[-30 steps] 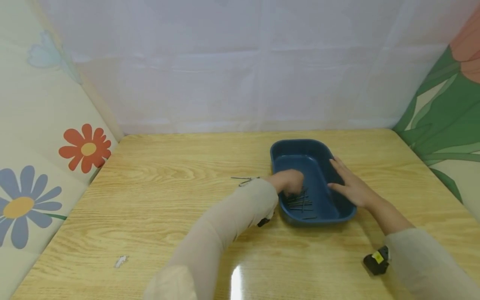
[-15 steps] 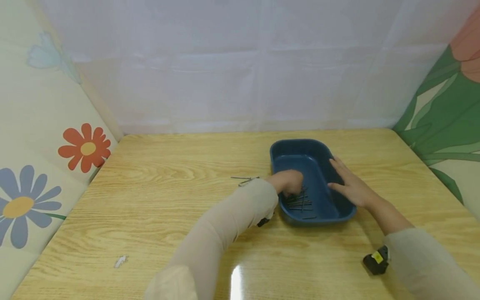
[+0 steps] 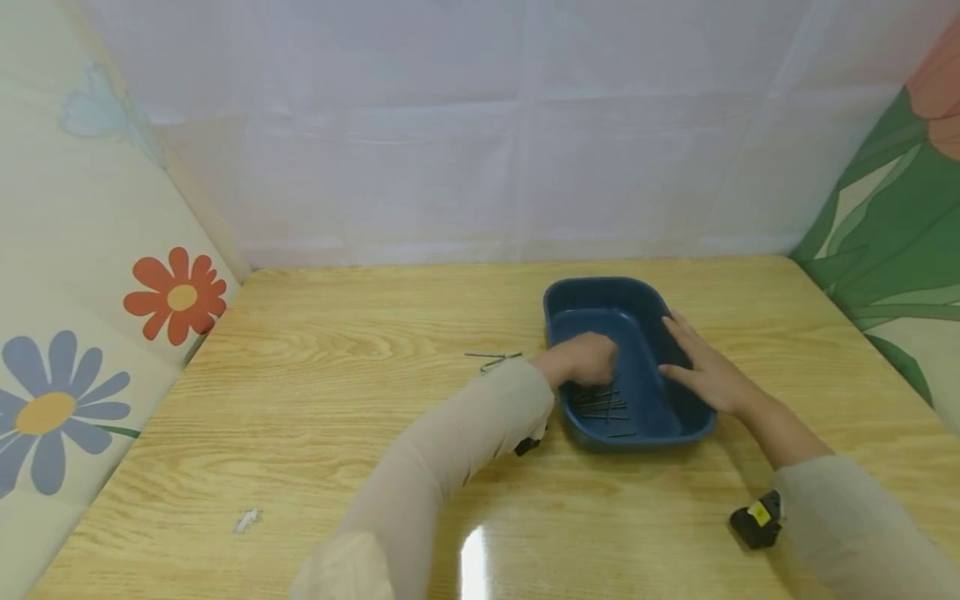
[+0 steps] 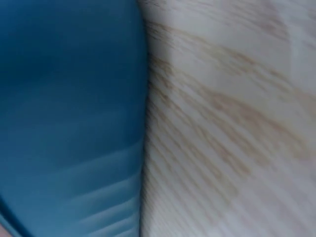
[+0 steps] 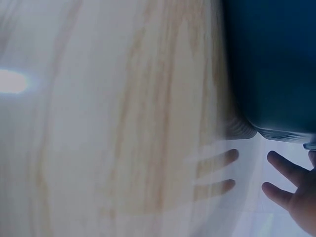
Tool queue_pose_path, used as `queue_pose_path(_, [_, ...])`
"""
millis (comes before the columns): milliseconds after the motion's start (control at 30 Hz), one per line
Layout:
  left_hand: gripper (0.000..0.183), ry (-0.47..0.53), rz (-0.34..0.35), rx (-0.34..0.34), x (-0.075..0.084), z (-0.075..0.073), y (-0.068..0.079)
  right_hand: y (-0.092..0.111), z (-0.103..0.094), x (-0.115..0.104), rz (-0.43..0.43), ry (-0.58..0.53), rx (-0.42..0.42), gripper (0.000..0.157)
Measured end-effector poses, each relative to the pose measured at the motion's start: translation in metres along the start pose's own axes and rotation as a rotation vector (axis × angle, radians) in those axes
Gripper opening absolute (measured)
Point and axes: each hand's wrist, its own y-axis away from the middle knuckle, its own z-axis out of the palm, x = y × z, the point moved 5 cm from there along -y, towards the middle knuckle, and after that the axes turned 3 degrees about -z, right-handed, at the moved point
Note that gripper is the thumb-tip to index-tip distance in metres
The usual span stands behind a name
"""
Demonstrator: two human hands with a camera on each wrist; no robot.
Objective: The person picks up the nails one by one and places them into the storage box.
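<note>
A deep blue plastic bin (image 3: 628, 443) with rounded corners stands right of the table's middle. Inside, toward its near left, lie several thin dark rods that look like nails (image 3: 604, 407). My left hand (image 3: 592, 358) reaches over the left rim into the bin, fingers curled downward just above the rods. Its fingertips are hidden, so I cannot tell what it holds. My right hand (image 3: 705, 372) lies with fingers spread against the bin's right rim. In the right wrist view, spread fingers (image 5: 289, 170) show beyond the bin's corner. The left wrist view is filled by the bin's outer wall (image 4: 74, 118) and wood grain.
A few more thin dark rods (image 3: 495, 360) lie on the wooden table (image 3: 360, 333) left of the bin, partly behind the left sleeve. A small white scrap or worn patch (image 3: 246, 520) is at the near left. A white cloth backdrop (image 3: 420, 167) closes off the far edge.
My left hand has risen slightly away from the rods and shifted a little to the right inside the bin. The right hand stays against the rim.
</note>
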Motion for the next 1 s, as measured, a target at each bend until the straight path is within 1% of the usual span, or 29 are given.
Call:
queue_pose_path(67, [0.018, 0.074, 0.045, 0.039, 0.0, -0.003, 0.003, 0.0, -0.001, 0.0, 0.0, 0.001, 0.004, 0.07])
queue_pose_path(167, [0.004, 0.218, 0.084, 0.074, -0.003, -0.006, 0.008, 0.001, -0.001, 0.0, 0.003, 0.006, 0.007, 0.07])
queue_pose_path(233, [0.006, 0.313, 0.114, 0.079, -0.004, -0.008, 0.012, 0.001, 0.0, 0.001, 0.005, 0.008, 0.008, 0.07])
queue_pose_path(400, [0.016, 0.503, 0.178, 0.088, -0.008, -0.011, 0.024, 0.0, 0.001, 0.001, -0.008, 0.008, 0.012, 0.069])
queue_pose_path(500, [0.015, 0.601, 0.184, 0.091, -0.012, -0.013, 0.033, 0.0, 0.0, 0.0, -0.007, 0.008, 0.012, 0.07])
queue_pose_path(533, [0.015, 0.632, 0.173, 0.091, -0.013, -0.015, 0.039, 0.0, 0.0, 0.0, -0.007, 0.008, 0.011, 0.07])
queue_pose_path(667, [0.014, 0.756, 0.156, 0.088, -0.025, -0.018, 0.05, 0.0, 0.002, 0.0, -0.009, 0.006, 0.008, 0.071])
queue_pose_path(733, [0.015, 0.793, 0.149, 0.093, -0.031, -0.02, 0.055, -0.001, 0.002, 0.0, -0.011, 0.012, 0.01, 0.071])
queue_pose_path(767, [0.015, 0.809, 0.156, 0.094, -0.035, -0.02, 0.054, -0.001, 0.002, 0.0, -0.01, 0.016, 0.01, 0.071])
queue_pose_path(867, [0.014, 0.819, 0.143, 0.104, -0.043, -0.023, 0.06, -0.002, 0.001, 0.001, -0.001, 0.026, 0.014, 0.071])
queue_pose_path(1000, [0.017, 0.823, 0.114, 0.107, -0.053, -0.024, 0.064, -0.001, 0.001, 0.001, -0.006, 0.028, 0.016, 0.07])
